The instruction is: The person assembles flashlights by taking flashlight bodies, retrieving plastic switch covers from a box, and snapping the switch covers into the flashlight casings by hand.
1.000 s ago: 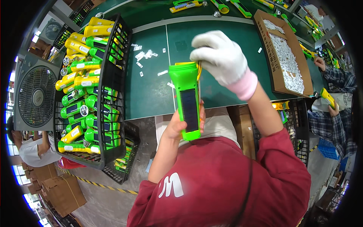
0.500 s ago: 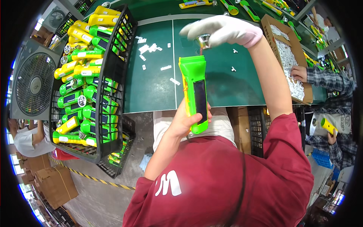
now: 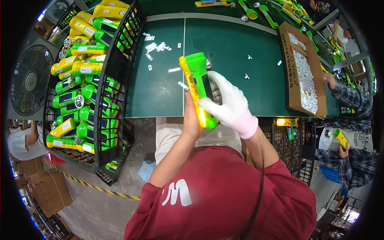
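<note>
A green and yellow flashlight (image 3: 196, 80) is held over the table's near edge, its wide head up and leaning a little left. My bare left hand (image 3: 192, 120) grips its lower body from the left and beneath. From the right, my white-gloved right hand (image 3: 226, 100) is closed round the handle, thumb across the front, covering much of the dark panel. A shiny lamp reflector (image 3: 209, 65) shows just behind the flashlight's head, mostly hidden. Small white plastic pieces (image 3: 160, 47) lie scattered on the green table (image 3: 236, 48).
On the left stands a black crate (image 3: 105, 80) piled with green and yellow flashlights. A cardboard box (image 3: 291, 72) of small white pieces sits at the table's right. Beyond it, a person in a plaid sleeve (image 3: 348, 96) holds a flashlight (image 3: 341, 137). More flashlights lie along the back.
My right hand has come down from above the flashlight's head onto its handle. The flashlight has turned, showing more of its yellow side; the reflector now hangs behind its head.
</note>
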Demonstrator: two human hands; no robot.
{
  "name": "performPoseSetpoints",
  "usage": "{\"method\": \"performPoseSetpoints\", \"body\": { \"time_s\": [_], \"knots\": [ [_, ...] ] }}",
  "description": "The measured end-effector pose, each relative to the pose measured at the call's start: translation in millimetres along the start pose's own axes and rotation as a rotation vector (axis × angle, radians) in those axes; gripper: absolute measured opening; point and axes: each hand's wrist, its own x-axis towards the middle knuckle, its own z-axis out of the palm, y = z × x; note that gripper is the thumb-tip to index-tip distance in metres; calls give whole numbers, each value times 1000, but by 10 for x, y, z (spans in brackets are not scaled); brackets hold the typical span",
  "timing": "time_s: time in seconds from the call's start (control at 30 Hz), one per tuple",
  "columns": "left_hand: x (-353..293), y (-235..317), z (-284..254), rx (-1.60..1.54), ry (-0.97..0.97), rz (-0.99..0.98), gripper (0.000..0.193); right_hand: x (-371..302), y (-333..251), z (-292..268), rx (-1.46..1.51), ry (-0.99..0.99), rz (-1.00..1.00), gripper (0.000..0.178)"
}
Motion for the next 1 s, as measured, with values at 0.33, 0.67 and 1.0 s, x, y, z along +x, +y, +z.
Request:
{"method": "performPoseSetpoints", "body": {
  "time_s": [0.33,0.67,1.0],
  "knots": [
    [19,81,-63,-95,80,-130,46,-122,-57,216,-79,160,-34,56],
    [28,70,-67,54,244,-9,31,-209,-136,260,-108,176,-3,54],
    [-10,-63,-184,118,133,-31,49,-173,-78,325,-92,262,-57,54]
  ]
}}
